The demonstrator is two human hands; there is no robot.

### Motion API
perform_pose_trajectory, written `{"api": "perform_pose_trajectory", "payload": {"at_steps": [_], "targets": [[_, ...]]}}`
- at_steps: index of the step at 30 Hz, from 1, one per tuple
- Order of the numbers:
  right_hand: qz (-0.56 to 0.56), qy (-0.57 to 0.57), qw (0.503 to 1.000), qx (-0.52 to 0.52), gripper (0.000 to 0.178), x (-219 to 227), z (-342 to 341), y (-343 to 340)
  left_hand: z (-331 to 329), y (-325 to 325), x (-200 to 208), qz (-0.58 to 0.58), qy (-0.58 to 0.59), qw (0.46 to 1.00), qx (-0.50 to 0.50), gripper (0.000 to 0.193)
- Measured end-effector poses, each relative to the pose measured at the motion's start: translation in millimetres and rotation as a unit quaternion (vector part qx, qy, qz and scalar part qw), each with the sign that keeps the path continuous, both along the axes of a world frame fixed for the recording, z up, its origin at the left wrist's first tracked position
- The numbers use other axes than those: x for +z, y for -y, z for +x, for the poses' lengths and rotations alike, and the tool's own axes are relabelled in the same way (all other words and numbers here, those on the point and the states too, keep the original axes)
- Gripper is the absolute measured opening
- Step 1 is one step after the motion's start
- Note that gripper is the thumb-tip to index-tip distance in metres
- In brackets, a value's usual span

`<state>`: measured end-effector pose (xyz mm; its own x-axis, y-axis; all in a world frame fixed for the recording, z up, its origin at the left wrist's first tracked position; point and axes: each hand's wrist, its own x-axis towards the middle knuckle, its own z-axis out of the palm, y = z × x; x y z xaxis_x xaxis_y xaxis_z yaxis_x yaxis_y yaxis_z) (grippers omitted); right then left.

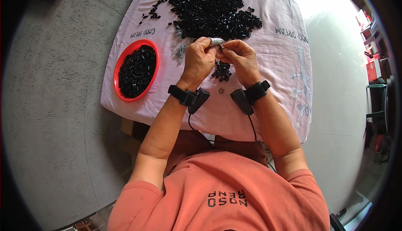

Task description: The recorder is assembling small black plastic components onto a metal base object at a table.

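small black pieces (205, 9) | glossy, loose | 1 large heap, 1 small cluster (222, 71), 1 bowlful (137, 71)

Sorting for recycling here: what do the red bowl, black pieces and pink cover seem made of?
Red bowl: probably plastic, with a smooth, evenly coloured rim. Black pieces: glossy, with bright glints; likely plastic, possibly coated metal. Pink cover: matte fabric, from its soft wrinkles.

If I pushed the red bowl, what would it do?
The red bowl may feel heavy, being full of black pieces. Those look loose, so some might spill. It could ruck up the creased pink cloth underneath.
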<state>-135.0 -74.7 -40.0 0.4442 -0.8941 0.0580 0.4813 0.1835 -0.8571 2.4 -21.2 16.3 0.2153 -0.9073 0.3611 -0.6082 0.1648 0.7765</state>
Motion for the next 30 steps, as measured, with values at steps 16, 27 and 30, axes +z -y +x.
{"api": "perform_pose_trajectory", "payload": {"at_steps": [16,27,30], "targets": [[0.070,0.025,0.996,0.043,0.019,2.5,-5.0,2.0,0.4,0.6,1.4,-0.052,0.164,0.985,-0.014,0.032],[0.082,0.009,0.995,0.048,0.012,7.3,-5.9,1.5,-8.1,-0.8,2.5,-0.042,0.127,0.990,-0.046,0.026],[0.085,0.032,0.995,0.048,0.012,6.5,-6.3,1.9,-6.8,-0.3,0.9,-0.068,0.167,0.982,-0.052,0.025]]}}
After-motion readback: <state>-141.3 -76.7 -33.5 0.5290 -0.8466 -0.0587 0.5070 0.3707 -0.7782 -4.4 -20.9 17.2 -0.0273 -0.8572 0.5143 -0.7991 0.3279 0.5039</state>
